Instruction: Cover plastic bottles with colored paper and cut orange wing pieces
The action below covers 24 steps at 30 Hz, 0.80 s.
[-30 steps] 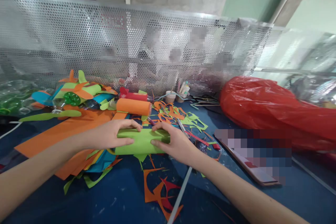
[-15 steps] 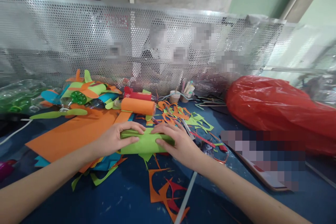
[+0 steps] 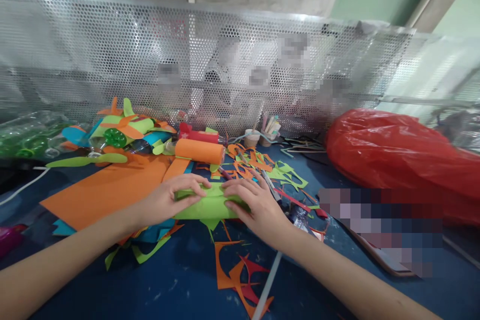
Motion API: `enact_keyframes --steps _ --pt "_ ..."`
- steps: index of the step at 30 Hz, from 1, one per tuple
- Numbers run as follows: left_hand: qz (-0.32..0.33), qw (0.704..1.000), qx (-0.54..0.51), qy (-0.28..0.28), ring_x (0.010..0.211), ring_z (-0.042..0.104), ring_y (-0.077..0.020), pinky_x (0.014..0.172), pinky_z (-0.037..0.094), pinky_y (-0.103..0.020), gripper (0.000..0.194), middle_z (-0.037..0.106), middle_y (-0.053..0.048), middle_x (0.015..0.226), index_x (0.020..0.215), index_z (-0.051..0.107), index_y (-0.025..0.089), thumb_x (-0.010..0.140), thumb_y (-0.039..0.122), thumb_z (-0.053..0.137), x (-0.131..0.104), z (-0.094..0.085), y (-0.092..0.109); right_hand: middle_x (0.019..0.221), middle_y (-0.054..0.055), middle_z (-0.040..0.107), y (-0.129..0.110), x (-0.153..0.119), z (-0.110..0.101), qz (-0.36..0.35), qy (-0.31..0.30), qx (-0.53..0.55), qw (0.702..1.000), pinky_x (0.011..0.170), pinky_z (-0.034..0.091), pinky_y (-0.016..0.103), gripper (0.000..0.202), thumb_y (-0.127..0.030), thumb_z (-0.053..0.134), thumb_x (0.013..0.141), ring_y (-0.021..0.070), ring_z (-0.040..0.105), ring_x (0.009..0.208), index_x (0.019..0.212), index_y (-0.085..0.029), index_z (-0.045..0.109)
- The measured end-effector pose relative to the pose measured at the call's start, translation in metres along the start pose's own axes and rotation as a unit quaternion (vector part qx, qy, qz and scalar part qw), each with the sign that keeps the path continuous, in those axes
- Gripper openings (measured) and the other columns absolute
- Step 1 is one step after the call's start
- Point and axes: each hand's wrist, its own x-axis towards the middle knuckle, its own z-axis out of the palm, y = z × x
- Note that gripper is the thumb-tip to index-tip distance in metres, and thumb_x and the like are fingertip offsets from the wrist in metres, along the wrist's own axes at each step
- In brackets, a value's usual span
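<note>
A green sheet of paper point(image 3: 210, 208), curled into a roll, lies crosswise on the blue table in the middle of the head view. My left hand point(image 3: 178, 197) grips its left end, thumb in front and fingers bent over the top. On the right end my right hand point(image 3: 255, 205) is closed the same way. A paper edge runs along the roll between my fingers. Whether anything is inside the roll cannot be seen. Behind it lies a bottle wrapped in orange paper point(image 3: 199, 151). Orange paper sheets point(image 3: 108, 192) are stacked beside my left hand.
Bottles with paper fins point(image 3: 125, 127) are piled at the back left. Cut paper scraps point(image 3: 228, 265) lie in front and behind the roll. Cups of pens point(image 3: 270, 132) stand by the perforated metal screen point(image 3: 112, 50). A red plastic bag point(image 3: 386, 150) bulges at right.
My fingers have shifted slightly on the green paper, and its edge now shows more plainly along the roll. Both hands keep their hold. The view has moved a little.
</note>
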Motion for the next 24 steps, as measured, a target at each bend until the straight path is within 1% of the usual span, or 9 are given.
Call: enact_keyframes --steps 4,7,9,10,14,17,21,23,24 --pt "0.041 0.998 0.047 -0.025 0.126 0.061 -0.0223 0.109 0.048 -0.045 0.019 0.067 -0.008 0.133 0.104 0.069 0.026 0.101 0.032 0.051 -0.003 -0.002 -0.008 0.121 0.004 0.074 0.0 -0.001 0.0 0.016 0.0 -0.007 1.0 0.114 0.027 0.058 0.026 -0.021 0.057 0.097 0.0248 0.068 0.11 0.122 -0.029 0.057" --pt "0.073 0.992 0.097 -0.034 0.131 0.057 -0.0244 0.114 0.043 -0.047 0.02 0.067 -0.007 0.135 0.109 0.072 0.028 0.101 0.033 0.054 -0.004 -0.007 -0.013 0.125 0.004 0.073 0.0 0.001 -0.001 0.016 -0.011 -0.005 1.0 0.117 0.021 0.058 0.026 -0.022 0.057 0.099 0.0245 0.066 0.115 0.124 -0.03 0.058" --pt "0.097 0.985 0.144 -0.02 0.134 0.054 -0.0268 0.116 0.041 -0.05 0.022 0.069 -0.006 0.132 0.113 0.074 0.03 0.1 0.034 0.057 -0.004 -0.011 -0.016 0.126 0.003 0.073 0.001 0.002 -0.002 0.014 -0.017 -0.002 1.0 0.118 0.017 0.057 0.021 -0.023 0.055 0.101 0.0239 0.066 0.118 0.12 -0.03 0.062" --pt "0.112 0.98 0.166 -0.008 0.133 0.055 -0.0277 0.114 0.042 -0.051 0.023 0.07 -0.007 0.129 0.115 0.074 0.031 0.099 0.035 0.058 -0.004 -0.013 -0.017 0.127 0.003 0.073 0.002 0.002 -0.002 0.014 -0.019 0.0 1.0 0.118 0.017 0.057 0.02 -0.024 0.055 0.101 0.0238 0.066 0.118 0.118 -0.03 0.063" --pt "0.152 0.964 0.214 0.031 0.115 0.065 -0.0252 0.102 0.053 -0.046 0.021 0.073 -0.006 0.114 0.112 0.076 0.032 0.098 0.038 0.061 -0.009 -0.018 -0.016 0.126 0.003 0.073 0.003 0.002 -0.001 0.006 -0.015 -0.001 1.0 0.118 0.017 0.056 0.02 -0.025 0.054 0.102 0.0234 0.066 0.118 0.116 -0.031 0.066" --pt "0.148 0.962 0.224 0.049 0.104 0.068 -0.0225 0.095 0.056 -0.041 0.019 0.074 -0.004 0.108 0.108 0.075 0.031 0.099 0.038 0.059 -0.015 -0.017 -0.013 0.125 0.003 0.073 0.003 0.001 0.0 -0.014 -0.01 -0.016 1.0 0.118 0.017 0.057 0.019 -0.025 0.054 0.102 0.0236 0.067 0.116 0.115 -0.029 0.067" --pt "0.135 0.96 0.242 0.048 0.093 0.069 -0.0227 0.088 0.057 -0.038 0.018 0.075 -0.004 0.099 0.101 0.075 0.032 0.098 0.039 0.059 -0.014 -0.019 -0.003 0.122 0.004 0.074 0.002 0.001 -0.002 -0.04 -0.005 -0.043 0.998 0.118 0.017 0.058 0.02 -0.021 0.052 0.102 0.0237 0.067 0.113 0.111 -0.026 0.069" --pt "0.112 0.959 0.26 0.028 0.091 0.068 -0.0237 0.084 0.056 -0.037 0.017 0.074 -0.005 0.096 0.095 0.074 0.031 0.095 0.042 0.061 -0.007 -0.02 0.007 0.121 0.004 0.074 0.001 0.0 -0.002 -0.05 -0.002 -0.054 0.997 0.116 0.023 0.057 0.021 -0.018 0.052 0.101 0.0233 0.067 0.112 0.111 -0.026 0.069" --pt "0.089 0.957 0.275 0.006 0.091 0.068 -0.0246 0.083 0.056 -0.037 0.02 0.073 -0.006 0.097 0.092 0.073 0.029 0.092 0.046 0.063 -0.002 -0.02 0.013 0.121 0.005 0.074 0.001 0.0 -0.002 -0.054 -0.001 -0.059 0.997 0.115 0.026 0.056 0.022 -0.017 0.052 0.101 0.0231 0.067 0.111 0.112 -0.026 0.069"
